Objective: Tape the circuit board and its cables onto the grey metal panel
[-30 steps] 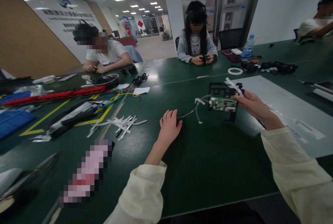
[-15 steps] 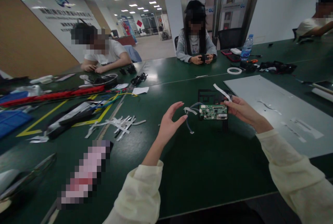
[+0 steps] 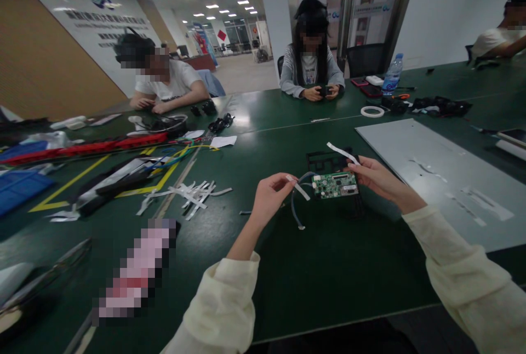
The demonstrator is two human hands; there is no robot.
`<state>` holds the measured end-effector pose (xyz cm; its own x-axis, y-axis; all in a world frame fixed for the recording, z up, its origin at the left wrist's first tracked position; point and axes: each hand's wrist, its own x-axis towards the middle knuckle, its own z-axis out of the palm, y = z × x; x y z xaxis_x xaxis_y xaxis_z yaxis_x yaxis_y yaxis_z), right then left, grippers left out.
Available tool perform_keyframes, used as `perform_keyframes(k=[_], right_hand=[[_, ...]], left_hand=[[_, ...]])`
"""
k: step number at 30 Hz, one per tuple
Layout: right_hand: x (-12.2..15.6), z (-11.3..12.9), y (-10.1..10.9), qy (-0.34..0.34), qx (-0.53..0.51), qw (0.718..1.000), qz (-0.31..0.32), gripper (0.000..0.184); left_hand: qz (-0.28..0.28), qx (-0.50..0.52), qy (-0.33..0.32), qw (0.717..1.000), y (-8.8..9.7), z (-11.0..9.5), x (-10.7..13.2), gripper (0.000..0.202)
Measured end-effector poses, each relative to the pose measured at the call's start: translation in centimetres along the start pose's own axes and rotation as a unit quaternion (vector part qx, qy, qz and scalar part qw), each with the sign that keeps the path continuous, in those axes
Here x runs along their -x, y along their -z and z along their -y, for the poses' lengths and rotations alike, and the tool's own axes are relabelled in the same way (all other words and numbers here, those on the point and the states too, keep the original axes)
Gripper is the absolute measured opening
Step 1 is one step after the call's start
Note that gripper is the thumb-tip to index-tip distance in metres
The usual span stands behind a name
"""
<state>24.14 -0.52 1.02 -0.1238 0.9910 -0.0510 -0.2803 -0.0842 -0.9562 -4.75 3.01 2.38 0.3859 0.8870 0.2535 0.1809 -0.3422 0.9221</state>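
My right hand (image 3: 376,177) is closed on the right end of a small green circuit board (image 3: 333,185), held above the dark green table (image 3: 320,272); a white tape strip (image 3: 342,152) sticks up from its fingers. A black frame (image 3: 324,160) sits behind the board. My left hand (image 3: 269,196) pinches a white tape tab (image 3: 297,187) on the thin cables (image 3: 295,209) that hang from the board's left side.
Loose white tape strips (image 3: 193,194) lie to the left, beside cables and a red bar (image 3: 90,149). A grey metal panel (image 3: 435,173) lies at right, with a tape roll (image 3: 372,111) and water bottle (image 3: 392,74) behind. Three other people sit around the table.
My left hand rose off the table and closed on the tape tab at the cables. My right hand brought the board lower and nearer to me.
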Motion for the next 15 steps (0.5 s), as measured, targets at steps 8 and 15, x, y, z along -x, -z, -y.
perform_keyframes(k=[8,15], right_hand=[[-0.1,-0.3,0.4,-0.017,0.016,1.0,-0.012,0.023],[0.0,0.0,0.4,-0.022,0.013,1.0,-0.009,0.019]], left_hand=[[0.05,0.02,0.037,0.998,0.4,0.0,-0.1,0.027],[0.141,-0.03,0.021,0.989,0.8,-1.0,0.5,0.049]])
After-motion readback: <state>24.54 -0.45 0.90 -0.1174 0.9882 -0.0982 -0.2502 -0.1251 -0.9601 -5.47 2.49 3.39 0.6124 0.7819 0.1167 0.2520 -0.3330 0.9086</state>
